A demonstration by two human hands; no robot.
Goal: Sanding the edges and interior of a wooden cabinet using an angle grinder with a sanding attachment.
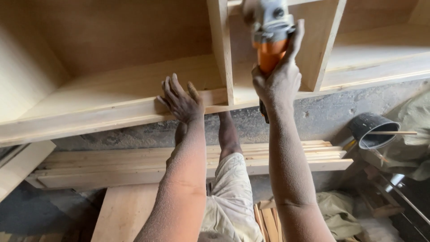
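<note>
My right hand (278, 85) grips the orange angle grinder (270, 33); my left hand (180, 102) lies flat, fingers spread. It presses on the wooden cabinet frame (107, 114).

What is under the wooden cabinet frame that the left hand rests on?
Under the wooden cabinet frame lie stacked planks on a grey floor, beside a black bucket. The arms and the person's leg cover part of the stack.

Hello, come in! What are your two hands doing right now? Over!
Left hand flat on pale wooden cabinet frame. Right hand gripping orange-and-grey angle grinder at upright divider. Nothing in the way.
</note>
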